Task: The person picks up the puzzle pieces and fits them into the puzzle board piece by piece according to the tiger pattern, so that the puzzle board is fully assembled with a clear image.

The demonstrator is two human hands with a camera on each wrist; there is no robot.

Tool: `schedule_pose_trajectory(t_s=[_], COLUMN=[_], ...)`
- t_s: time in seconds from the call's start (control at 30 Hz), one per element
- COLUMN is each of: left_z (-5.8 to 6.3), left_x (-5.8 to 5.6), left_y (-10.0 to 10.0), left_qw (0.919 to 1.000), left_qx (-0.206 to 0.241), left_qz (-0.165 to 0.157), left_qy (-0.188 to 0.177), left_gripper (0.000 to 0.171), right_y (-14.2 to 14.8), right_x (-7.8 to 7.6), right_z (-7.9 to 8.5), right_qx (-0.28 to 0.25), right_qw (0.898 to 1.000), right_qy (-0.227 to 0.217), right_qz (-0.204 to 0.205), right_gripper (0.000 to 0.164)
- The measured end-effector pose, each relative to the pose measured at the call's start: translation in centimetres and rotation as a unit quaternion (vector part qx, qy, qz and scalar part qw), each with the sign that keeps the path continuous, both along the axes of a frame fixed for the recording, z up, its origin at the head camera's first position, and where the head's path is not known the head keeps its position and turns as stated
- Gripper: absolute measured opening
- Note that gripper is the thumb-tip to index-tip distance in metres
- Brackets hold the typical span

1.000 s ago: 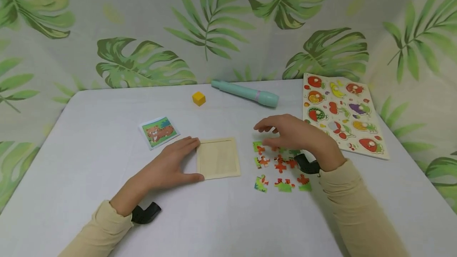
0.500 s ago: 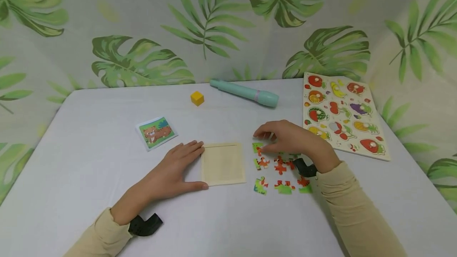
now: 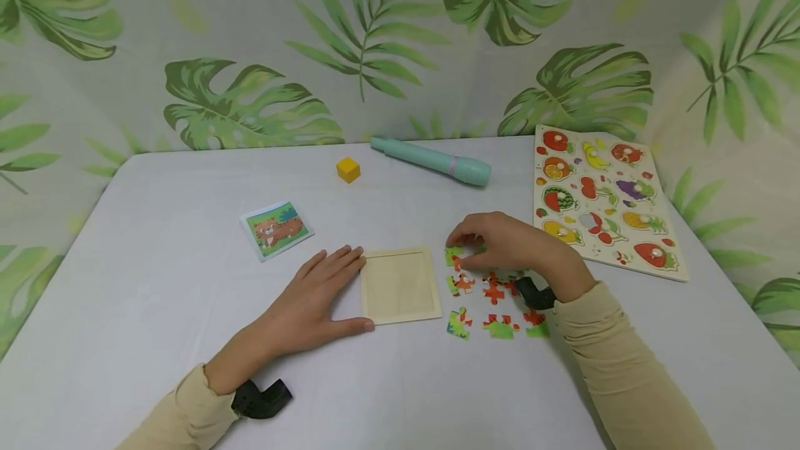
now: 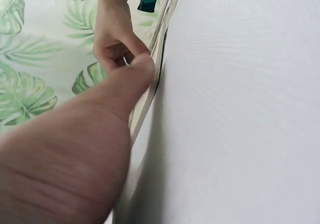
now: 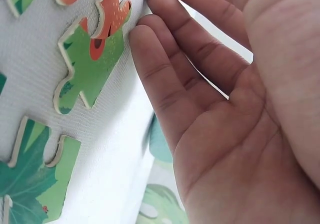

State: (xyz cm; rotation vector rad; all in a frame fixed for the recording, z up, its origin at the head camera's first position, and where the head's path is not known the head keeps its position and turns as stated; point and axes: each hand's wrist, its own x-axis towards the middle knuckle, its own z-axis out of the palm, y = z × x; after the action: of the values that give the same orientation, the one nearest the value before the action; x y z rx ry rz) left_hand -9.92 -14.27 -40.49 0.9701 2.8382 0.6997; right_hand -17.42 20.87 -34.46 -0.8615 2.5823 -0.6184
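My left hand [image 3: 312, 304] lies spread against the left side of a square wooden puzzle frame [image 3: 432, 283], fingertips at its upper left corner and thumb at its lower left. In the left wrist view the thumb [image 4: 142, 71] lies along the frame's edge. The frame holds no pieces. Just right of it, my right hand [image 3: 506, 242] reaches over several jigsaw pieces in loose rows. Its bent fingers and thumb pinch at the edges of the upper left puzzle piece [image 3: 453, 255], which lies on the table. Other puzzle pieces [image 5: 92, 58] show below the fingers.
A picture card with a tiger [image 3: 278, 230] lies left of the frame. Farther back are a yellow cube [image 3: 348, 169] and a mint-green toy microphone [image 3: 437, 160]. A fruit knob-puzzle board [image 3: 603, 210] lies at the right, by the leaf-print cloth [image 3: 387, 40].
My left hand and the wooden frame have moved right, closer to the pieces. My right hand has come lower, its fingers and thumb nearer the upper left piece.
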Motion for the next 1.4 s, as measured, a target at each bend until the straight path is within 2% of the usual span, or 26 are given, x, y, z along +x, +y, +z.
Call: schedule_pose_trajectory(t_s=[0.27, 0.5, 0.73, 1.13, 1.4], left_z=[0.03, -0.05, -0.18, -0.28, -0.17], left_x=[-0.13, 0.13, 0.19, 0.03, 0.09], left_y=[0.04, 0.04, 0.24, 0.20, 0.12], left_qw=[0.9993, 0.9990, 0.9993, 0.9999, 0.9994], left_qx=[0.034, 0.040, 0.032, -0.001, 0.003], left_qz=[0.009, 0.016, 0.019, 0.007, 0.002], left_qy=[-0.014, -0.015, 0.006, 0.015, 0.035], left_gripper=[0.102, 0.103, 0.103, 0.101, 0.100], right_y=[-0.03, 0.04, 0.11, 0.03, -0.17], right_x=[-0.10, -0.14, -0.17, -0.24, -0.22], right_z=[-0.33, -0.54, -0.49, -0.34, -0.28], right_qx=[-0.005, -0.003, 0.007, 0.008, -0.004], right_qw=[1.000, 1.000, 1.000, 1.000, 0.999], right_qy=[0.006, 0.007, 0.011, 0.023, 0.032], right_qz=[0.008, 0.010, 0.010, 0.002, 0.001], right_gripper=[0.027, 0.026, 0.025, 0.023, 0.025])
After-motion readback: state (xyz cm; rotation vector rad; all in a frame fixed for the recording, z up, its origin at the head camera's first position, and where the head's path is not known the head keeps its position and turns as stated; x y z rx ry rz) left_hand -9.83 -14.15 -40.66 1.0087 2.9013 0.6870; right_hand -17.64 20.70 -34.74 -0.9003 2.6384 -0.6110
